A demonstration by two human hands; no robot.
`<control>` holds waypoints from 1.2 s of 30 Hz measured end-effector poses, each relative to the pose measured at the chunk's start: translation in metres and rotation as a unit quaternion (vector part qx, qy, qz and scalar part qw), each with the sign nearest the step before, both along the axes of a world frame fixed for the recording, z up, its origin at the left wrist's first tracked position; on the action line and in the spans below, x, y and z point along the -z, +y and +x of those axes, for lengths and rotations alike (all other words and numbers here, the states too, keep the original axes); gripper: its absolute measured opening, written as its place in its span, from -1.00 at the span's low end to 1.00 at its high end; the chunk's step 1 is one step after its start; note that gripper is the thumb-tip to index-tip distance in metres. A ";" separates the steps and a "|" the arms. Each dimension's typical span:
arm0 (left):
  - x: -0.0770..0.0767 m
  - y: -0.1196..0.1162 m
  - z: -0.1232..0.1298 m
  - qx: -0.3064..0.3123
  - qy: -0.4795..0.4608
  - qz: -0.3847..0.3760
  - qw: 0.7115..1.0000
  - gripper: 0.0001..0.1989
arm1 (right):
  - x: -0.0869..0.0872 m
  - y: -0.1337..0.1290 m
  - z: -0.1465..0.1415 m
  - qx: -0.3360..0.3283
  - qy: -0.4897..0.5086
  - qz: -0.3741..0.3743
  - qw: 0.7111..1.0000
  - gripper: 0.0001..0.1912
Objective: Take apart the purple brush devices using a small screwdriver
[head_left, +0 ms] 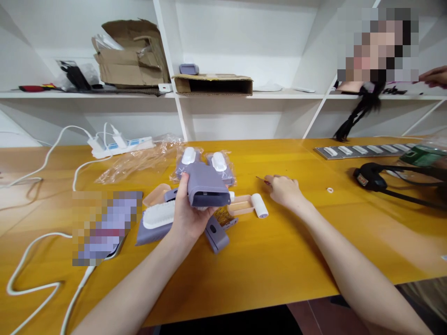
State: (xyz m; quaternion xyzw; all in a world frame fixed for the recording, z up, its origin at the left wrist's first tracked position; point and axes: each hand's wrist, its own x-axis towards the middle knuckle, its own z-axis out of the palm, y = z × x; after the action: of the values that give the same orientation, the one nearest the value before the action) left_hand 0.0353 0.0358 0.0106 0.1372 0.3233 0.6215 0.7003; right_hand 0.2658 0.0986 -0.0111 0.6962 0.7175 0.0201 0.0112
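Now, left hand (190, 218): my fingers (182, 188) clamp the purple casing (209, 183) above the table (279, 260).
Right hand (284, 190): near the white cylinder (259, 206), thin piece (260, 178) at my fingertips; clamped or not, I cannot tell.

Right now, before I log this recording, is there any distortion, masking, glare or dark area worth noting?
All in the head view: shelf dividers splay outward toward the top; pixel blocks cover most of the phone; a pale sheen lightens the table at right; the purple casing in the left hand has a dark opening.
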 end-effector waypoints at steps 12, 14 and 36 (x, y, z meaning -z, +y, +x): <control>0.006 -0.001 0.003 0.050 0.054 0.018 0.997 -0.55 | -0.010 -0.007 -0.003 0.031 0.025 -0.078 0.996 -0.75; 0.006 -0.003 0.006 0.034 0.108 0.024 0.993 -0.58 | -0.012 -0.008 -0.002 0.032 0.038 -0.068 0.996 -0.75; 0.010 -0.006 0.008 -0.025 0.223 0.160 0.961 -0.52 | -0.006 -0.047 -0.042 -0.277 0.608 0.057 0.742 -0.26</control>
State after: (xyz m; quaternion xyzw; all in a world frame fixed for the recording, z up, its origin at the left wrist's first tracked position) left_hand 0.0437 0.0300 0.0006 0.3745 0.3708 0.6364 0.5633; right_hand 0.2243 0.0514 -0.0051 0.3308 0.7309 -0.3639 -0.4732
